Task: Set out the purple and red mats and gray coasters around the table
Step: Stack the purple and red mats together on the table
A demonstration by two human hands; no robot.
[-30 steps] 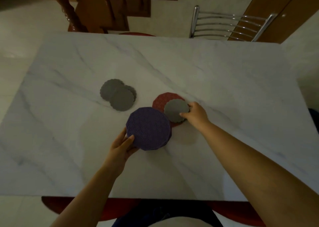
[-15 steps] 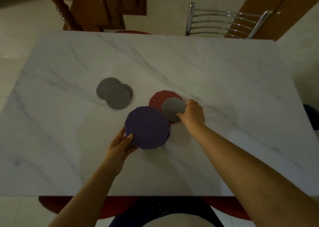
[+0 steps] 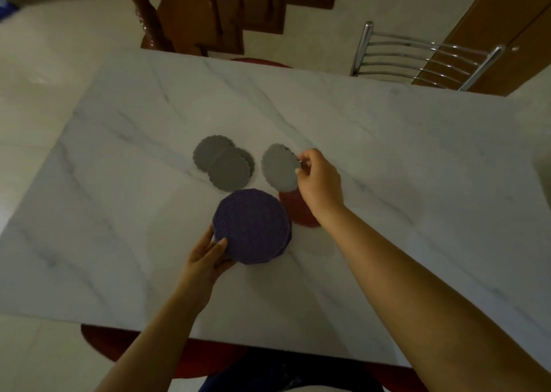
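Pinching the right rim of one gray coaster between thumb and fingertips, the right hand holds it tilted, above the centre of the frame; its lower edge overlaps the red mat, which lies flat on the counter and is partly covered by the right wrist; the left hand grasps the lower-left edge of the purple mat, thumb on top, fingers underneath; whether that piece is one mat or a stack cannot be told; its right edge meets the red mat; the overlapping gray coasters lie flat just left of the held coaster, apart from it; open marble surface extends to the counter's edges on every side; a metal chair stands beyond the far edge, upper right.
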